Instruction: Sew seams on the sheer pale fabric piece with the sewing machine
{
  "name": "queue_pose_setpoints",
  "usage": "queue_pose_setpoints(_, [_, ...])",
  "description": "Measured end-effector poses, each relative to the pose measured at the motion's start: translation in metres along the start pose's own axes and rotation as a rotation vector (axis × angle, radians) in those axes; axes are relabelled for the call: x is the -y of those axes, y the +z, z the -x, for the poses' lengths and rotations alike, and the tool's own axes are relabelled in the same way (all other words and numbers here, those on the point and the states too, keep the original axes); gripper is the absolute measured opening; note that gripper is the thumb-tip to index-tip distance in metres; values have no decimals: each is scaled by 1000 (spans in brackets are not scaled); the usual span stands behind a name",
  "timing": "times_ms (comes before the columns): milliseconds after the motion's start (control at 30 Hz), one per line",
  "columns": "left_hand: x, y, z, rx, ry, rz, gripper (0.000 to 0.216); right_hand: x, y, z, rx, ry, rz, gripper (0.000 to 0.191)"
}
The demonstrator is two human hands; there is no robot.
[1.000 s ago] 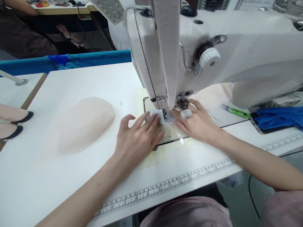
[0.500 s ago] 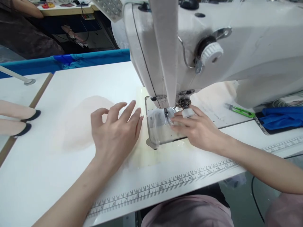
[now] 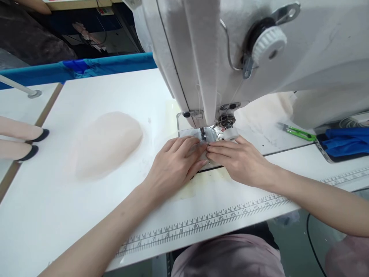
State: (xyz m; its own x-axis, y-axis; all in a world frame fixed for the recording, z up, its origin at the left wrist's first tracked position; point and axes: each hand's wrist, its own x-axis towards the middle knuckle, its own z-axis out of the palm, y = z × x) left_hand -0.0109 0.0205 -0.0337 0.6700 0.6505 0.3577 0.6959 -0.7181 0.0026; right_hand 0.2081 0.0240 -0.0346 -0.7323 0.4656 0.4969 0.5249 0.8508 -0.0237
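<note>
Left hand point(image 3: 175, 163) back from pale fabric pile point(image 3: 106, 142), now flat beside right hand point(image 3: 239, 159); fingertips of both pin small sheer piece point(image 3: 201, 148) under needle point(image 3: 203, 134) of sewing machine point(image 3: 230, 57). Piece looks repositioned for stitching.

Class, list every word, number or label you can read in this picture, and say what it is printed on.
Ruler scale printed along the table's front edge: numbers run left to right, too blurred to read reliably.
Sewing machine: no brand or label legible.
Nothing else bears readable text.
</note>
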Motion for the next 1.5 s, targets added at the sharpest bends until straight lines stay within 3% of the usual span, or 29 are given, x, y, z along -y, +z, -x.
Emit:
queue_pose_setpoints(133, [-5,1,1,10,-13,-33,38,-6,4,0,-8,51,65,35])
queue_pose_setpoints(300, [-14,1,1,-8,-8,-78,44,-13,9,-1,116,75,172,34])
queue_pose_setpoints(467, [-20,2,-1,-24,-26,-123,44,-12,10,-3,134,96,250,32])
queue_pose_setpoints(1067, [-22,1,-2,-63,-17,-190,41,-12,8,-7,131,111,205,31])
queue_pose_setpoints(1300, [-22,0,-2,-73,-33,-168,37,-10,8,-4,27,87,215,30])
queue_pose_setpoints(1500, [-17,-4,5,-170,26,-86,32,-6,7,-2,-53,6,138,36])
